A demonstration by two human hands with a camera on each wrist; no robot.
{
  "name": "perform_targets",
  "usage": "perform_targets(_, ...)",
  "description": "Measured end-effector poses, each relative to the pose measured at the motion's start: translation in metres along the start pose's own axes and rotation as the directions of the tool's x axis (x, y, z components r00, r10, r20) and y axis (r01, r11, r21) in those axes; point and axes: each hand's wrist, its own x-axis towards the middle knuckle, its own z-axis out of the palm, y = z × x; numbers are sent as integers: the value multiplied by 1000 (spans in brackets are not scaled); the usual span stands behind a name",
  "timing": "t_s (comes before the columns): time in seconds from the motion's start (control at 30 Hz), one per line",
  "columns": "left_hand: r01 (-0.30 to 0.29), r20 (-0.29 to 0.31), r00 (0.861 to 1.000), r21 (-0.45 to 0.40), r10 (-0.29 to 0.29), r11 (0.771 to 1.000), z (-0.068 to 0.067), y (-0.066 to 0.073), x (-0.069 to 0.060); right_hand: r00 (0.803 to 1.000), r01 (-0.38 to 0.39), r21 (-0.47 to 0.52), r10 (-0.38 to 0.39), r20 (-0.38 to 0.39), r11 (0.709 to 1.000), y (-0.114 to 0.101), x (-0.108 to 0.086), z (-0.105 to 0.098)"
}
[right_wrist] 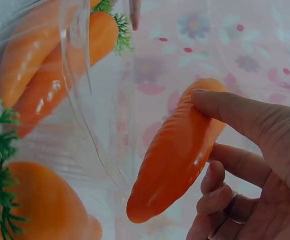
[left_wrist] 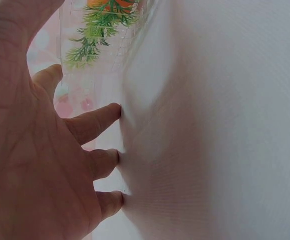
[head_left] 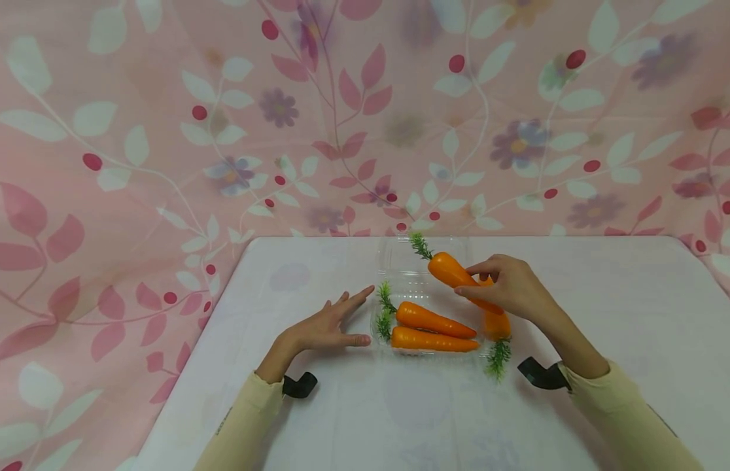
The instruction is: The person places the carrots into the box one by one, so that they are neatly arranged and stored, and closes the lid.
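My right hand [head_left: 506,284] pinches an orange toy carrot [head_left: 450,269] between thumb and fingers, tilted above the right side of a clear plastic box [head_left: 415,284]. The right wrist view shows the held carrot [right_wrist: 177,150] by its tapering end, apart from the box. Two carrots [head_left: 431,318] lie side by side in the box, green tops to the left. Another carrot [head_left: 496,325] lies at the box's right end, its leaves toward the front. Beside the box's left end, my left hand [head_left: 326,327] has its fingers spread, several fingertips resting on the table in the left wrist view.
The box's transparent lid [head_left: 400,255] is folded back toward the rear of the white-covered table [head_left: 365,412]. A pink floral cloth [head_left: 353,118] hangs behind the table and along its left side. Black straps [head_left: 541,374] stick out at both wrists.
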Motion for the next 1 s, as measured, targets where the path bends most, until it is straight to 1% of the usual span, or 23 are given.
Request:
perform_targets(0.33, 0, 3, 1000, -13, 0, 1000, -1, 2, -1, 999, -5, 10, 4, 39, 1000, -4, 8, 17)
perform_targets(0.53, -6, 3, 1000, -19, 6, 1000, -1, 2, -1, 999, 23, 5, -23, 44, 1000, -5, 12, 25)
perform_targets(0.83, -10, 0, 1000, -5, 10, 1000, 1, 0, 0, 996, 26, 3, -27, 80, 1000, -8, 17, 36)
perform_targets(1.0, -14, 1, 1000, -11, 14, 1000, 1, 0, 0, 995, 56, 1, -56, 79, 998, -9, 18, 41)
